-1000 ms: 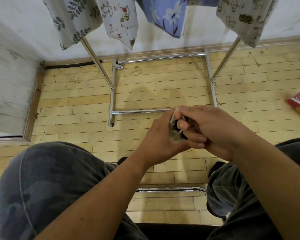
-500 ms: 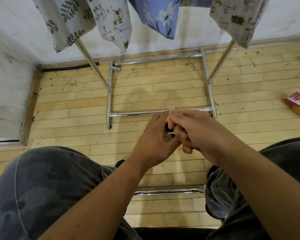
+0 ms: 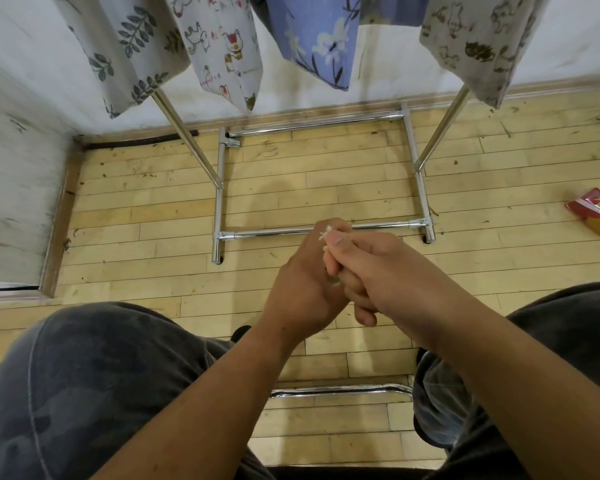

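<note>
Two hands meet in mid-air between the person's knees, above the wooden floor (image 3: 153, 209) and just in front of the near bottom bar of the drying rack (image 3: 218, 202). The left hand (image 3: 300, 285) shows its back to the camera, fingers curled in around a frayed whitish tuft (image 3: 326, 234). The right hand (image 3: 385, 271) closes on it from the other side, its thumb (image 3: 336, 241) pressing on the tuft's top and its fingers folded underneath. Only the ragged tip and a sliver lower down peek out between the hands, so what the rest of the thing is cannot be told. The step looks like working or rolling this small soft piece between the hands. Doing it well probably means a light, even pinch: enough thumb pressure to stop the loose fibres slipping, but not so much that they tear or shed. One hand should anchor while the other turns or pulls, and both are best held close over the lap so a dropped piece lands within reach. Printed cloths (image 3: 222, 46) hang from the rack above, and a red and yellow packet (image 3: 594, 211) lies well apart near the floor's right edge; neither is in the way.
</note>
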A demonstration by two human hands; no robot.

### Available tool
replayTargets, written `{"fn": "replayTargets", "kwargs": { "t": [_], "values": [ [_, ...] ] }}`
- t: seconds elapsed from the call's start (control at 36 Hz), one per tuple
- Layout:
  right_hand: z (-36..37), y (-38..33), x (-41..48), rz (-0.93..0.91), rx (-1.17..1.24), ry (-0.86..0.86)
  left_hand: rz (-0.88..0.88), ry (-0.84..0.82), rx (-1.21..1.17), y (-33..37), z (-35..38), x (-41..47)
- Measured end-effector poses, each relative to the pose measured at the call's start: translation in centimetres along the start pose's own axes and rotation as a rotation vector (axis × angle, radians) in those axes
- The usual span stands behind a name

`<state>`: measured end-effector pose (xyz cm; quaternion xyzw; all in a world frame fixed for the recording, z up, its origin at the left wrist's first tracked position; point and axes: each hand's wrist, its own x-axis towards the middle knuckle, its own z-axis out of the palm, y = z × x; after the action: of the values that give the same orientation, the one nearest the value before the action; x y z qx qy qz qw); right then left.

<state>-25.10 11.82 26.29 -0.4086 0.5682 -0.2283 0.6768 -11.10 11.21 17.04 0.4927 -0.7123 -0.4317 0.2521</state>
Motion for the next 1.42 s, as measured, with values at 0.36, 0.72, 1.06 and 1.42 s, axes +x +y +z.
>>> {"fn": "replayTargets", "kwargs": {
  "t": [0.36, 0.72, 1.06, 1.42],
  "values": [
    [0.0, -0.6, -0.7, 0.011, 0.23, -0.113, -0.073, -0.078, -0.158, -0.2, 0.0, 0.2],
    [-0.3, 0.0, -0.3, -0.075, -0.132, 0.003, 0.014, -0.075, 0.016, -0.4, 0.3, 0.3],
    [-0.3, 0.8, 0.3, -0.042, -0.113, 0.085, 0.034, -0.089, -0.039, -0.1, 0.9, 1.0],
    [-1.0, 0.7, 0.4, -0.131, -0.239, 0.042, -0.019, -0.115, 0.137, -0.1, 0.4, 0.7]
  ]
}}
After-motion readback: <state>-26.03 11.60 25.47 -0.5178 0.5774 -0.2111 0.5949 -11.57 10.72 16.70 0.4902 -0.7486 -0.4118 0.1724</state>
